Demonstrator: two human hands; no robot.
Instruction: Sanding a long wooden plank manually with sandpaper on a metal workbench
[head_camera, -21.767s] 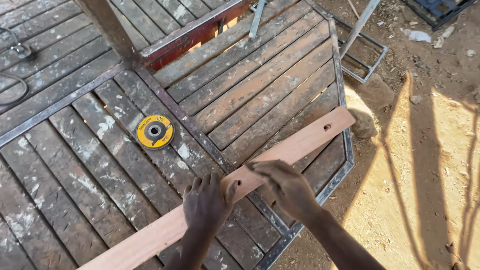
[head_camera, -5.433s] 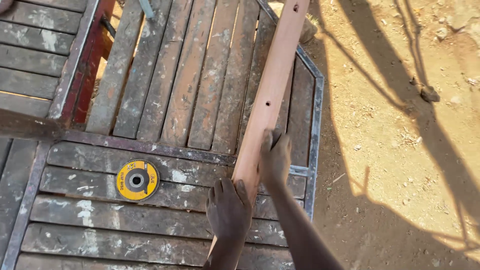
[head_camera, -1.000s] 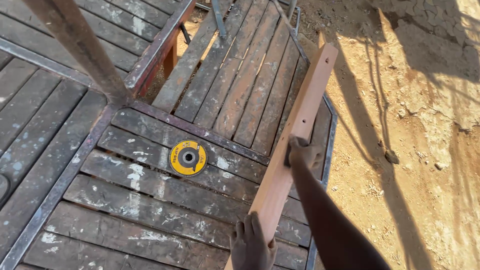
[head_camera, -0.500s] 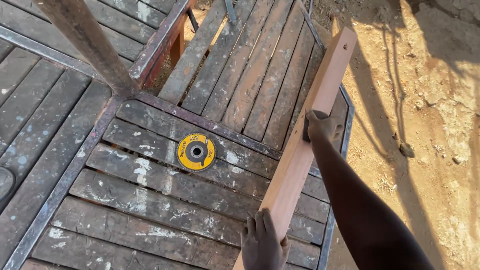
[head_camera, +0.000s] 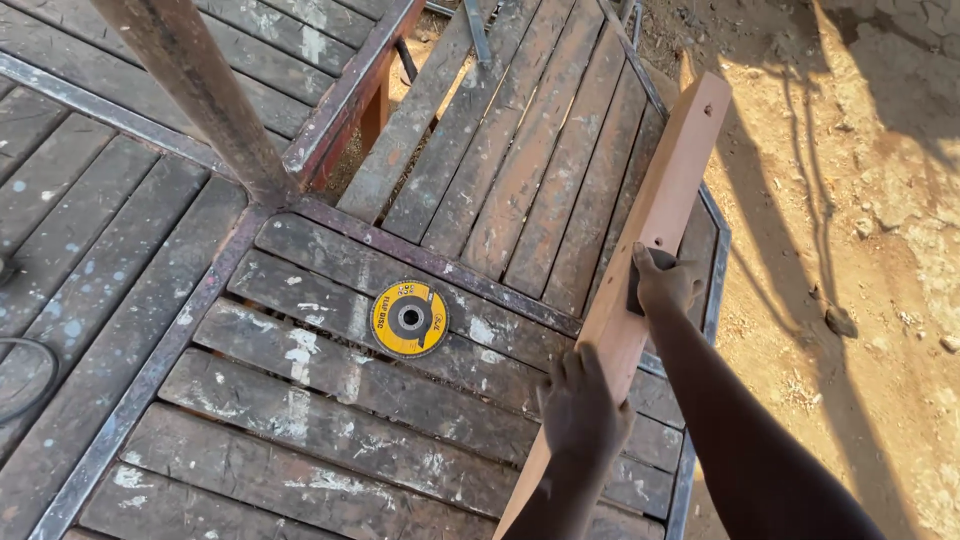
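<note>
A long, pale reddish wooden plank (head_camera: 668, 180) with small holes slants from the bottom centre up to the right, over a platform of weathered slats. My left hand (head_camera: 585, 410) grips the plank's lower part from the left side. Higher up, my right hand (head_camera: 665, 280) is closed over the plank's face, pressing a small dark pad (head_camera: 635, 292), possibly sandpaper, against it. A yellow and black abrasive disc (head_camera: 409, 318) lies flat on the slats, left of my left hand.
The slatted platform (head_camera: 300, 400) has rusty metal framing, and a rusty metal bar (head_camera: 200, 90) rises at the upper left. A black cable (head_camera: 25, 375) curls at the left edge. Sandy ground (head_camera: 860, 250) with small stones lies to the right.
Both hands keep their hold at about the same places on the plank. The view has shifted slightly, and the plank's far end now sits a little further right.
</note>
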